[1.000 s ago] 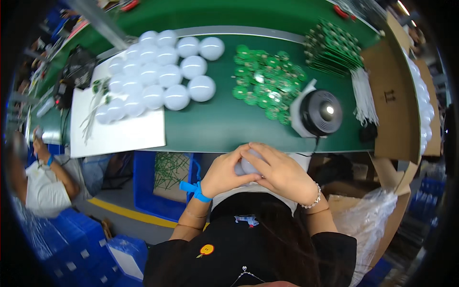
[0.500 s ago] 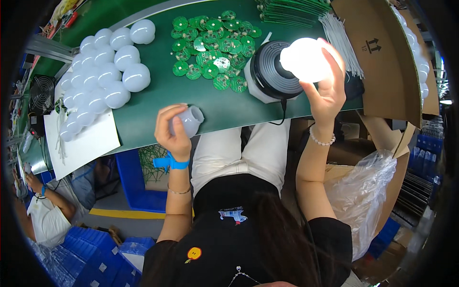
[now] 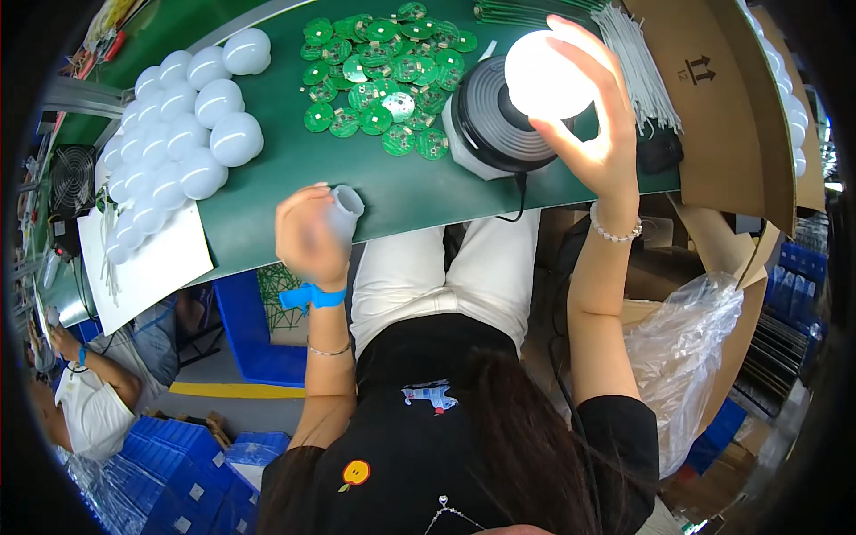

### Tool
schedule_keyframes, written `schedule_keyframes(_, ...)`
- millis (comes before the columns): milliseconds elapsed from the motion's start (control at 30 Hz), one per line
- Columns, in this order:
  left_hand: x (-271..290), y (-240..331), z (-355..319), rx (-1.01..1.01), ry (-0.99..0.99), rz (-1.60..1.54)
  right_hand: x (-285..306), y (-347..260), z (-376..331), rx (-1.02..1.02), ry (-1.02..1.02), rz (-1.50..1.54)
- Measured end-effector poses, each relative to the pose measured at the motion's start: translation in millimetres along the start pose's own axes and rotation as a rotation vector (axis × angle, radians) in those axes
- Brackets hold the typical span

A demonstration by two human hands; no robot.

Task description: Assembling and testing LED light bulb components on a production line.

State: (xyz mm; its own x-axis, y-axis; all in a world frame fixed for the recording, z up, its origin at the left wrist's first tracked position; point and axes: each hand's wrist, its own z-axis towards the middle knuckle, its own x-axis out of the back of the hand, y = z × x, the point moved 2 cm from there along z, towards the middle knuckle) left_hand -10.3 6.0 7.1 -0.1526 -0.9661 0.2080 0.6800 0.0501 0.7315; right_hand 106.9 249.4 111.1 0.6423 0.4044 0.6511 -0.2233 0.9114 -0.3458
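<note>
Green bench point(image 3: 272, 178) | discs point(image 3: 379, 67) beside black fixture point(image 3: 486, 116) | right fingers point(image 3: 562, 143) clamped on glowing bulb point(image 3: 546, 76) | left fingers point(image 3: 299, 201) gripping white cover point(image 3: 346, 212)

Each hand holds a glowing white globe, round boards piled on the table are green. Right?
Not quite. The head view shows the white globe in the left hand unlit; only the globe in the right hand glows. The round boards piled on the table are green, as you say.

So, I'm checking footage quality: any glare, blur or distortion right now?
In the head view, the glowing bulb in the right hand is blown out, white globes carry bright streaks, and the left hand is partly blurred; also in the head view, the front edge of the green table curves.
</note>
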Motion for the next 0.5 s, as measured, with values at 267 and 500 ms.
schedule_keyframes(267,-1.4,-1.3,-1.5,-0.005,0.014,-0.005,20.0,-1.8,-27.1,-0.236,0.061,-0.107)
schedule_keyframes(500,-2.7,-1.1,-1.4,-0.022,0.032,0.011,2.9,-3.3,-18.1,-0.077,0.109,-0.128)
